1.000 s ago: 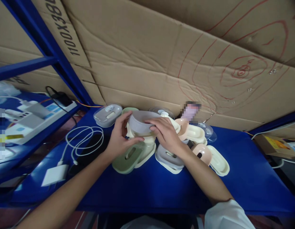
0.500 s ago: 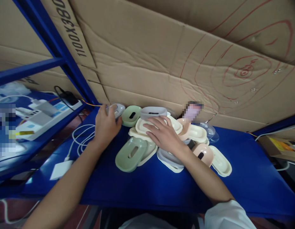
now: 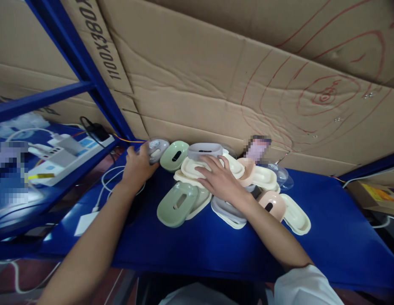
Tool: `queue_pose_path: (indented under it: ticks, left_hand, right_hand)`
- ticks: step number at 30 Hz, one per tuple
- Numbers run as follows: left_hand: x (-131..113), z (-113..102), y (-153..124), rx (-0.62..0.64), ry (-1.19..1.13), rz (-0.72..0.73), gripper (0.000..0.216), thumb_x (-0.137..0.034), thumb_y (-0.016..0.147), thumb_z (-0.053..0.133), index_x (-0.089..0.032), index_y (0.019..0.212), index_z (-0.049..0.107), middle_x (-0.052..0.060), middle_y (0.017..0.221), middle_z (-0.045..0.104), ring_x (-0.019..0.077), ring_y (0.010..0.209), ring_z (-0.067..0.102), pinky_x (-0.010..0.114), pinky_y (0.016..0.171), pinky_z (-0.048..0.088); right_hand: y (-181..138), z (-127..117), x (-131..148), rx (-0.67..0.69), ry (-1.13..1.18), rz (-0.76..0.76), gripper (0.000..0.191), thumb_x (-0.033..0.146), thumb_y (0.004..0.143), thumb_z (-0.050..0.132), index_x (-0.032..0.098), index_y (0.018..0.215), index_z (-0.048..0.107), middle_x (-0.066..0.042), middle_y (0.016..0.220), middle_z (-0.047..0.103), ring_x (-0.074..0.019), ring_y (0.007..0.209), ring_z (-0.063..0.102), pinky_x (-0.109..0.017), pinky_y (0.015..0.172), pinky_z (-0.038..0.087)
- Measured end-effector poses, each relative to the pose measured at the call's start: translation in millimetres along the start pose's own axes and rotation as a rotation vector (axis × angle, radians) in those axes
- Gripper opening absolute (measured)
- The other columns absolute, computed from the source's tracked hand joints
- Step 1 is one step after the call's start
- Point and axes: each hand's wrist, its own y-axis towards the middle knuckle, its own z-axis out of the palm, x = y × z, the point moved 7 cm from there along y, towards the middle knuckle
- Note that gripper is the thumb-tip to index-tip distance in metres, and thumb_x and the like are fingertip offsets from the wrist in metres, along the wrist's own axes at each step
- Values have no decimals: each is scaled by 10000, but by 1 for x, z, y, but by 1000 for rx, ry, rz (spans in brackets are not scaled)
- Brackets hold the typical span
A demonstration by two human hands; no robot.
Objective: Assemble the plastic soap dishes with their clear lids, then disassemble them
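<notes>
A heap of oval plastic dishes in green, cream, grey and pink lies on the blue shelf (image 3: 197, 245). My left hand (image 3: 136, 167) is at the far left of the heap, its fingers closed around a clear-lidded grey dish (image 3: 157, 149). My right hand (image 3: 220, 180) rests flat, fingers spread, on the cream dishes (image 3: 192, 167) in the middle, just below a grey tub (image 3: 205, 149). A green dish (image 3: 174, 154) stands between the two hands. Another green dish (image 3: 177, 204) lies nearer to me.
A cardboard wall (image 3: 235, 84) backs the shelf. A white cable and adapter (image 3: 87, 220) lie at the left. Behind a blue post (image 3: 88, 80), the neighbouring shelf holds a power strip (image 3: 69, 154). Pink and cream dishes (image 3: 284, 209) lie at the right.
My left hand let go of the grey tub, reached left and closed on the clear-lidded dish. The grey tub now sits on the heap. My right hand settled flat on the cream dishes.
</notes>
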Motion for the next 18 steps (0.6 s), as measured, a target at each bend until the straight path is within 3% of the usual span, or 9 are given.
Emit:
queue_pose_path:
  ticks: [5, 8, 14, 18]
  left_hand:
    - [1, -3, 4, 13, 58, -22, 761, -684, 757, 794, -160, 1280, 618, 139, 1183, 588, 518, 1312, 557, 712, 1088, 411]
    - [-6, -12, 6, 19, 109, -74, 792, -588, 769, 834, -125, 1359, 580, 200, 1276, 551, 546, 1267, 573, 732, 1036, 456]
    - [-49, -33, 2, 67, 169, -124, 750, -462, 937, 718, -150, 1557, 433, 258, 1467, 409, 530, 1375, 517, 683, 1043, 499]
    - [-81, -53, 3, -38, 91, -52, 813, -464, 927, 759, -151, 1597, 419, 249, 1511, 388, 498, 1420, 480, 686, 1116, 471]
  right_hand:
    - [1, -3, 0, -11, 6, -2, 362, 361, 1123, 484, 218, 1395, 674, -157, 1603, 531, -313, 1491, 466, -588, 1244, 297]
    - [1, -9, 0, -45, 5, 2, 358, 361, 1121, 488, 213, 1383, 682, -153, 1596, 539, -316, 1484, 475, -575, 1241, 304]
    - [-1, -16, 1, -99, 17, -6, 354, 360, 1122, 479, 222, 1373, 686, -152, 1592, 546, -317, 1476, 486, -569, 1233, 324]
    - [-1, -23, 2, -145, 50, -5, 406, 363, 1126, 462, 245, 1493, 588, -149, 1630, 506, -301, 1501, 473, -567, 1234, 350]
